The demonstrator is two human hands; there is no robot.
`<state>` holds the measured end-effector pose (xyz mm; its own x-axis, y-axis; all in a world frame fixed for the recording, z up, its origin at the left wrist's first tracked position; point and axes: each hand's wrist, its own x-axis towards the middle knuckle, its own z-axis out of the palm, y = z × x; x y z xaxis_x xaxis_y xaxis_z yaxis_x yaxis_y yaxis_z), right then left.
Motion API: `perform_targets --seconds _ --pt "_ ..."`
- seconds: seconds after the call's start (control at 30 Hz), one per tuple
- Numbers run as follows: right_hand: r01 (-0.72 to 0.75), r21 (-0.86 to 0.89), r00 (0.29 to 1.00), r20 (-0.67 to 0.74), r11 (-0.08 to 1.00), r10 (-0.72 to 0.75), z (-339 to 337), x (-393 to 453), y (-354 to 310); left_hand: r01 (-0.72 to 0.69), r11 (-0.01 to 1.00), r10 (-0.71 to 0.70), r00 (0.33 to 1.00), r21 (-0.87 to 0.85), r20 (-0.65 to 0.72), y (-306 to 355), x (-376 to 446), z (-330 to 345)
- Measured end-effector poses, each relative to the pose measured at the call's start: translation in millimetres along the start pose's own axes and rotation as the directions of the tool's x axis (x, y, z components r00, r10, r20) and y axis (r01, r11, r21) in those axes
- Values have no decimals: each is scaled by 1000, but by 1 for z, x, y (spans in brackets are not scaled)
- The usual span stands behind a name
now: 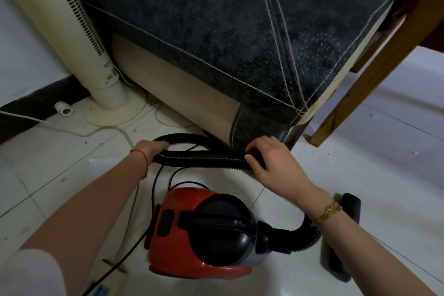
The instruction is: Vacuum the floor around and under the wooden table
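Note:
A red and black canister vacuum sits on the white tiled floor in front of me. Its black ribbed hose loops along the floor by the sofa's base. My left hand grips the hose at the loop's left end. My right hand grips the same hose further right, near the sofa's corner. The hose runs on under my right forearm and curves into the vacuum's front. A black nozzle tube lies on the floor at the right. A wooden table leg slants down at the right.
A dark grey and beige sofa fills the top. A cream tower fan stands at the left on a round base, with a white cable across the tiles. The vacuum's black cord trails to a power strip at the bottom.

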<state>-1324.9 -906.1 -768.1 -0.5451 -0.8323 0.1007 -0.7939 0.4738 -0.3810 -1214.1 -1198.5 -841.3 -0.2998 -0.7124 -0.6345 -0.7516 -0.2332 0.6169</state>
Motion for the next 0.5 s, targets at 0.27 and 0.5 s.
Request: perform_targets --seconds 0.27,0.5 --pt "30 23 994 102 999 -32 -37 20 -42 74 997 -74 997 13 -37 24 -76 -53" --pt "17 10 952 305 1000 -19 -91 52 -123 23 983 -12 998 182 -62 47 -208 -101"
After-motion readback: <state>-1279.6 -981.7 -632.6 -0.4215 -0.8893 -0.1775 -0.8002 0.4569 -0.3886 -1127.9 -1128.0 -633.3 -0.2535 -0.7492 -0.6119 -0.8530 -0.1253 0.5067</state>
